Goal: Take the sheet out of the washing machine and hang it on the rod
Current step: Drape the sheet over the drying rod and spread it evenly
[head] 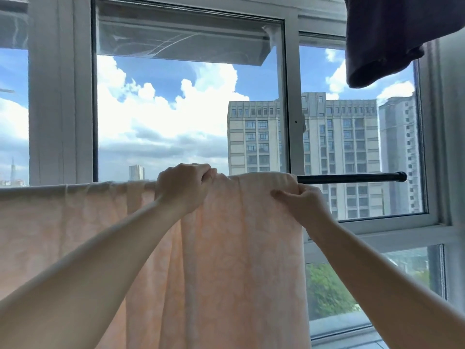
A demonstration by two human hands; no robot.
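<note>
At the window, over the rod: catalogue of the hanging, read left to right.

Sheet (239, 248): pale peach cloth with a faint pattern, already draped over the rod from the left edge of view to just short of the rod's right end; it hangs in long loose folds below.

Left hand (185, 186): fingers curled over the top fold, gripping a bunch of cloth at the rod line.

Right hand (299, 200): pinches the sheet's right edge just below the rod, thumb towards the front face.

Rod (352, 178): dark, slim, horizontal; bare only at the right end, where its end cap shows near the window frame (292, 122).

Dark garment (387, 39): hangs at upper right, well apart from the sheet.

Handling, judged: soft and limp, no stiffness of its own; likely damp from the wash and so heavier than it looks, clinging in folds rather than sliding freely.

Where to hold, judged: along the top fold at the rod and at the side hem, drawing sideways to flatten bunches.

Risk, judged: uneven lengths front and back may let the weight drag the sheet off the rod.
</note>
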